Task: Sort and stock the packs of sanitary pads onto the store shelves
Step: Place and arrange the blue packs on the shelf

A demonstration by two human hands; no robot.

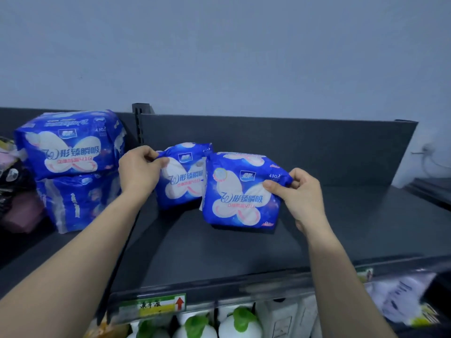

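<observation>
Two blue pad packs stand upright on the dark top shelf (219, 252). My left hand (139, 170) pinches the upper left corner of the rear pack (184, 178). My right hand (296, 191) pinches the upper right corner of the front pack (240, 191), which overlaps the rear pack's right side. Further left, two more blue packs are stacked, one pack (70, 145) lying on another pack (78, 201).
The shelf's dark back panel (292, 147) rises behind the packs, with an upright post (139, 123) left of them. Dark and pink packs (17, 191) sit at the far left. Below the shelf edge are a price label (158, 306) and white bottles with green caps (219, 323).
</observation>
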